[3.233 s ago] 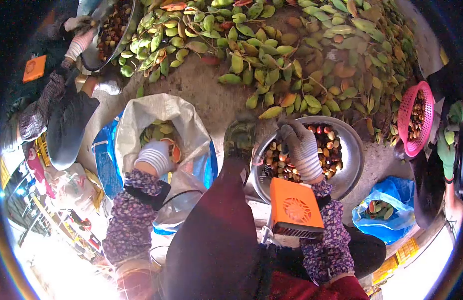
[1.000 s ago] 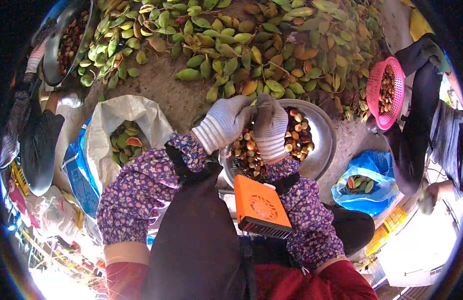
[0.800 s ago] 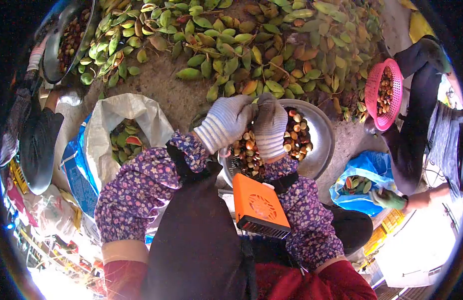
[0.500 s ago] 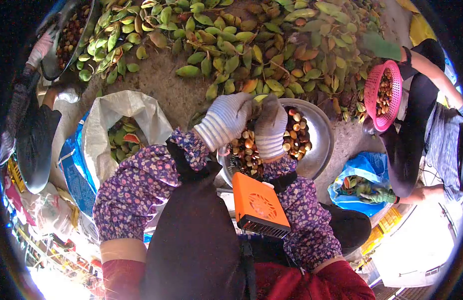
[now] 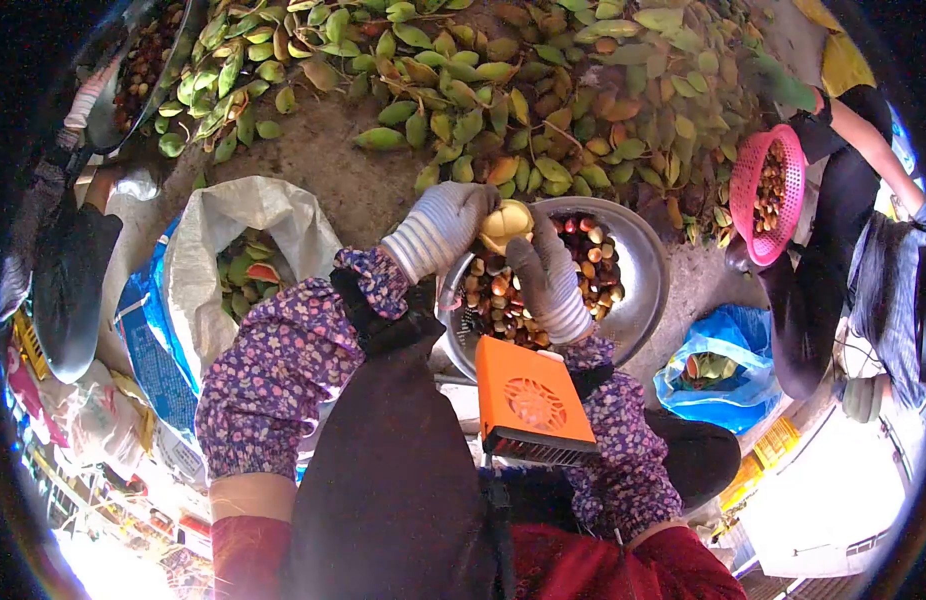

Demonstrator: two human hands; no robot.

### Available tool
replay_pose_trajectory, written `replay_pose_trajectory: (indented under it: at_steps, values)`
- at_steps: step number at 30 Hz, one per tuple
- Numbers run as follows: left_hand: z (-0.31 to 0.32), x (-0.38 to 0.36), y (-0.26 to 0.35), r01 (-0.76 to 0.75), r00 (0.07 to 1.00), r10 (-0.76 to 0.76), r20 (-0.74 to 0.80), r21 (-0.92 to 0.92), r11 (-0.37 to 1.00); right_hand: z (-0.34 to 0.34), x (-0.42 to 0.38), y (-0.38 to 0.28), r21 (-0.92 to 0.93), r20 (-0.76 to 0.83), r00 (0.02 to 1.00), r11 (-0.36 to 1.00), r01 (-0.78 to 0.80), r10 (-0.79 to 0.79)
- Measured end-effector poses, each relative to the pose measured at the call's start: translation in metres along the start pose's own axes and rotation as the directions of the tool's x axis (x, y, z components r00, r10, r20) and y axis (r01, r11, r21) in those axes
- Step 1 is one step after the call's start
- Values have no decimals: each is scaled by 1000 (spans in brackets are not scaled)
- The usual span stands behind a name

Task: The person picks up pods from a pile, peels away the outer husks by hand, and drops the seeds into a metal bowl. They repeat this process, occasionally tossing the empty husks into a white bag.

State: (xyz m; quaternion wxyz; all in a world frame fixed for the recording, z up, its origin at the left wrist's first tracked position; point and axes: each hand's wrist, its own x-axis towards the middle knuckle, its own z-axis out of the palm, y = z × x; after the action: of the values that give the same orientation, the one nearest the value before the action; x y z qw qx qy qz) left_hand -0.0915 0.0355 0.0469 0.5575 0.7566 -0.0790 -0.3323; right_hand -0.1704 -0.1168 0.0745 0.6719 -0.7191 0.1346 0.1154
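An opened pale yellow pod point(image 5: 506, 225) is held over the left side of a metal bowl point(image 5: 645, 270). My left hand point(image 5: 445, 225), in a striped grey glove, is closed on the pod from the left. Just right of the pod is my right hand point(image 5: 551, 275), gloved the same way, its thumb and fingers apart at the pod's edge. Under my hands, brown and cream nuts point(image 5: 595, 265) lie in the bowl. An orange fan-like device point(image 5: 533, 400) hangs below my right wrist.
Green pods point(image 5: 463, 90) are heaped along the far side. A white sack point(image 5: 198, 240) stands at the left, a blue bag point(image 5: 718, 400) at the right. Co-workers sit on both sides; the right one is beside a pink basket point(image 5: 740, 190). Another metal pan point(image 5: 103, 125) is far left.
My right hand has turned and its fingers have spread away from my left hand, showing the opened pod. The right co-worker's lower hand has moved out of the blue bag.
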Motion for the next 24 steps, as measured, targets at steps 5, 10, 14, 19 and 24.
replay_pose_trajectory:
  at_steps: [5,10,14,19,24]
  values:
    - [-3,-5,21,-89,972,-30,235,477,875,-8,13,-8,-280,207,963,954,-108,170]
    - [-4,1,2,-130,932,-109,346,598,791,-2,12,-2,-705,203,972,707,61,118]
    - [-9,-4,-7,-265,910,4,414,575,774,13,7,-5,-868,194,925,496,7,327]
    - [-16,-8,13,46,853,-191,485,295,954,19,-4,18,-890,324,939,373,262,115]
    - [-22,-9,7,-16,812,-195,550,355,935,21,-3,15,-857,271,933,501,121,238]
